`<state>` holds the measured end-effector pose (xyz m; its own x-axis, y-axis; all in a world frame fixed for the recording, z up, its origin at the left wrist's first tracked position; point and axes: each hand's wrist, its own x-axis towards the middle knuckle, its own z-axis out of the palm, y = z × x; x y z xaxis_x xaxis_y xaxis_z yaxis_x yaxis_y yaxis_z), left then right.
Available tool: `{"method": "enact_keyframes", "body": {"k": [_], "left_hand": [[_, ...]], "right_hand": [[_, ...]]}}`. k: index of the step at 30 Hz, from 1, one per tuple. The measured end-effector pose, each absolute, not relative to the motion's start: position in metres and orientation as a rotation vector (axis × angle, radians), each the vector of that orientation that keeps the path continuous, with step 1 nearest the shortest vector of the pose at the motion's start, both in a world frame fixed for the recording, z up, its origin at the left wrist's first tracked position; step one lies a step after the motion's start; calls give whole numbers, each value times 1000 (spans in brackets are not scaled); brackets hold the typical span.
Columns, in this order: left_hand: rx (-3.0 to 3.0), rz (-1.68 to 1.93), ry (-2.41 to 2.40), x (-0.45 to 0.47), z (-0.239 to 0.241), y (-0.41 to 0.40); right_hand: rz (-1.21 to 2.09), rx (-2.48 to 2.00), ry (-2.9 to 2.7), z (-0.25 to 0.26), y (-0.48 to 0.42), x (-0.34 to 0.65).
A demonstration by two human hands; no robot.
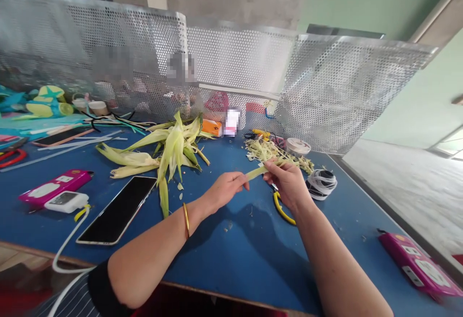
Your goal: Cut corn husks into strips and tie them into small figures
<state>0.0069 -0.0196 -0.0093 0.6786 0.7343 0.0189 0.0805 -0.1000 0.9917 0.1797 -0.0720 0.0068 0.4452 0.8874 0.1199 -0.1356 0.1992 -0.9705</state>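
Note:
A narrow pale-green strip of corn husk (255, 172) stretches between my two hands above the blue table. My left hand (227, 189) pinches its left end. My right hand (285, 179) grips the other end, with thumb and fingers pressed together. Behind my right hand lies a heap of thin husk shreds (264, 149). Yellow-handled scissors (284, 210) lie under that hand, their blades mostly hidden. To the left, a pile of whole corn husks (173, 148) spreads over the table. A spool of white and black cord (321, 185) stands right of my right hand.
Left on the blue table (231, 254) are a phone (119, 208), a magenta pack (58, 186) and a white device with a cable (67, 201). Another magenta pack (415, 261) sits at the right edge. A perforated metal screen (238, 56) stands along the back. Red-handled scissors (14, 158) lie far left.

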Motion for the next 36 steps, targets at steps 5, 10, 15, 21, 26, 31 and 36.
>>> {"method": "enact_keyframes", "body": {"k": [5, 10, 15, 21, 26, 31, 36], "left_hand": [[1603, 486, 695, -1, 0, -13], [1452, 435, 531, -4, 4, -13], [1293, 446, 443, -1, 3, -24], [1324, 451, 496, -2, 4, -25], [1504, 445, 609, -3, 8, -24], [1526, 424, 560, -4, 10, -25], [1441, 380, 553, -5, 12, -27]], "right_hand": [[820, -1152, -871, 13, -76, 185], [881, -1181, -1057, 8, -79, 172], [926, -1208, -1152, 2, -80, 160], [870, -1241, -1236, 7, -83, 164], [890, -1201, -1291, 8, -83, 164], [937, -1152, -1316, 6, -83, 166], [972, -1112, -1284, 6, -83, 167]]}}
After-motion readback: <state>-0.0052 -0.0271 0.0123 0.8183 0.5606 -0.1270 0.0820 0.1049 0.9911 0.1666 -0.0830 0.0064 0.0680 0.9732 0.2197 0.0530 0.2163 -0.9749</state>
